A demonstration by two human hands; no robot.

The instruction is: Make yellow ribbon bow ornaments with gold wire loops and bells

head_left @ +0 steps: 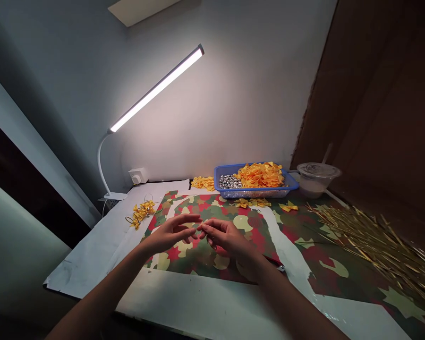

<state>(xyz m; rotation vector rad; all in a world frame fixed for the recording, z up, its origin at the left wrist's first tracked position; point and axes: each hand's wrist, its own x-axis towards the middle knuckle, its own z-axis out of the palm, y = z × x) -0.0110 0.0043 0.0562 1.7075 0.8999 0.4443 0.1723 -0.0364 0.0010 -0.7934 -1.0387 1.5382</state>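
Note:
My left hand [172,233] and my right hand [226,236] meet fingertip to fingertip above the patterned red, green and cream sheet [255,226] on the table. Both hands pinch at the same spot between them. What they hold there is too small to make out. A small pile of finished yellow bows on gold loops [141,212] lies to the left of my left hand.
A blue basket [255,191] at the back holds orange-yellow bows and silver beads. Loose yellow bows [202,182] lie beside it. A lidded plastic cup [317,178] stands to its right. Gold strips [371,241] are heaped at the right. A clamped bar lamp [156,89] shines over the left.

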